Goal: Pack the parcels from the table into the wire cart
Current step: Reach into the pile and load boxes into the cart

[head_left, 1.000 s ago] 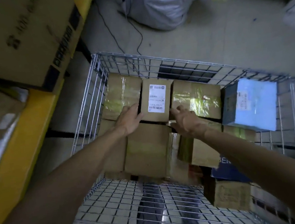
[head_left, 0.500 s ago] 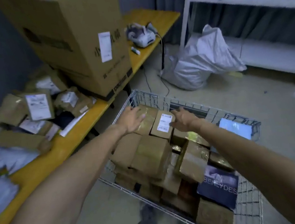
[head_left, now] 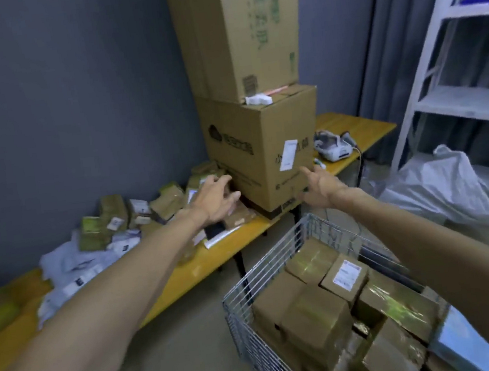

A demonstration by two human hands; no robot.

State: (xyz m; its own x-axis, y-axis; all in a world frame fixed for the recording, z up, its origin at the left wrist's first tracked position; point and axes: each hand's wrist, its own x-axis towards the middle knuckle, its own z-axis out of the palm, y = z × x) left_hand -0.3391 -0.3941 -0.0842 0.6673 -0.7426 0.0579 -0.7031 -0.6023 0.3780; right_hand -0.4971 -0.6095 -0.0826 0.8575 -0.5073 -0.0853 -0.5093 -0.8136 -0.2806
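Small brown taped cardboard parcels [head_left: 113, 207] are lying in a loose heap on the long yellow table [head_left: 204, 270], just left of the large brown cardboard box with a white label [head_left: 263, 152]. The heap's long axis is running leftward from that box along the grey wall, with flat white plastic mailers [head_left: 74, 267] lying at its far end. A bare strip of tabletop is showing along the front edge, left of the box.

The left hand [head_left: 214, 201] is hovering over the parcels nearest the box, fingers spread wide and holding nothing. The right hand [head_left: 319, 187] is hanging before the box's lower right corner, fingers loosely splayed and empty.

Below the box, across a gap of open floor, the silver wire cart [head_left: 260, 272] is standing, its long axis pointing away from the box toward the viewer's right. More brown parcels [head_left: 314, 315] are filling it to about rim height, one white-labelled parcel [head_left: 345, 274] lying label up.
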